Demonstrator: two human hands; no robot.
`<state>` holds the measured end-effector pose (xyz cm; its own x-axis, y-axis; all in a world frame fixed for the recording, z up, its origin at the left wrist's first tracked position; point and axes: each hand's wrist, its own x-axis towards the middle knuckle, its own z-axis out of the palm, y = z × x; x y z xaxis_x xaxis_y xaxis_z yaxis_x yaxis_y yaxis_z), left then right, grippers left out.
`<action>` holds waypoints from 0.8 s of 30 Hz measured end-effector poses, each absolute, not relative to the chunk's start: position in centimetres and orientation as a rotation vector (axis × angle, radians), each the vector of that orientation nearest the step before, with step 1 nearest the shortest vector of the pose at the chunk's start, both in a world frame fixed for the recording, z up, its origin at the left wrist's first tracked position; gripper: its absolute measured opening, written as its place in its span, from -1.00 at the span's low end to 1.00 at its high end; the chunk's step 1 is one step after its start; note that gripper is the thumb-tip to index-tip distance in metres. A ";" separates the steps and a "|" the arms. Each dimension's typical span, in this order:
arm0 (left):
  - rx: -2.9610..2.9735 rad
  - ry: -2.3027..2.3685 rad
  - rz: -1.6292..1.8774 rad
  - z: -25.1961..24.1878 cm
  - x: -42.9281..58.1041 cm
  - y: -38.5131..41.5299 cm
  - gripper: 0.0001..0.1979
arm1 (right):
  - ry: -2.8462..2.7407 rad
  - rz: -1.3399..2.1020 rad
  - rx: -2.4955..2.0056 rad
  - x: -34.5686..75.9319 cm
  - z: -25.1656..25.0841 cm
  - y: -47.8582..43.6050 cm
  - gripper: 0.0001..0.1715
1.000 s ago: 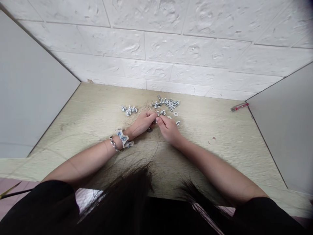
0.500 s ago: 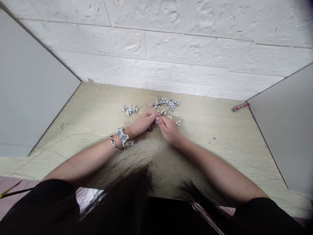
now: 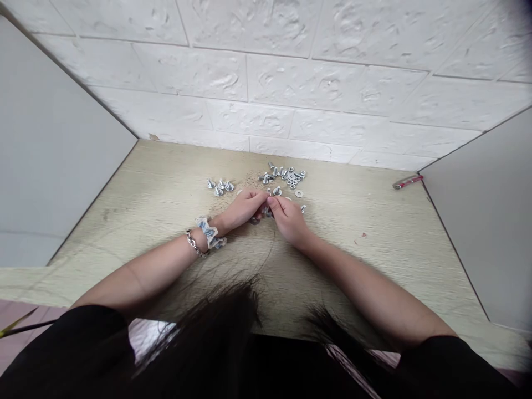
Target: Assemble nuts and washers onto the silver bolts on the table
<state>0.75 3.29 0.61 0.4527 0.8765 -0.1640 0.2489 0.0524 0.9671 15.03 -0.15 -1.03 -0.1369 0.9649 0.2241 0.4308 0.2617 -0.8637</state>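
My left hand (image 3: 247, 205) and my right hand (image 3: 288, 218) meet fingertip to fingertip over the table, both closed in a pinch. A small silver bolt (image 3: 269, 191) shows its tip between them; the fingers cover most of it, and any nut or washer on it is hidden. Just behind the fingers a bolt (image 3: 277, 191) stands upright with a washer around it. Below the left fingers a washer (image 3: 255, 220) lies partly hidden. Beside my right hand lies another bolt (image 3: 303, 209), and a flat washer (image 3: 299, 193) rests behind it.
Several bolts fitted with washers (image 3: 218, 190) stand grouped at the left. A loose pile of bolts, nuts and washers (image 3: 291, 176) lies near the white brick-pattern wall (image 3: 291, 77). A red-handled tool (image 3: 407, 182) lies at the right panel (image 3: 486, 221). Another panel (image 3: 62, 149) bounds the left.
My right fingertips have shifted slightly at the bolt, and more metal shows below the fingers. Both arms stay in nearly the same place.
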 end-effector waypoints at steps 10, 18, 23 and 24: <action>1.378 1.085 0.612 0.9 0.9 3.1 -0.71 | -1.787 0.723 -1.295 15.2 -1.1 -0.2 -0.56; 1.484 1.101 0.625 1.0 0.9 2.9 -0.69 | -2.423 0.695 -0.547 14.9 2.2 -4.6 -0.25; 1.487 1.097 0.538 1.6 1.1 2.5 -0.61 | -2.768 0.472 -0.665 16.6 2.4 -9.8 -0.33; 1.503 1.094 0.528 1.6 1.1 2.5 -0.61 | -2.783 0.434 -0.730 17.0 1.7 -10.3 -0.41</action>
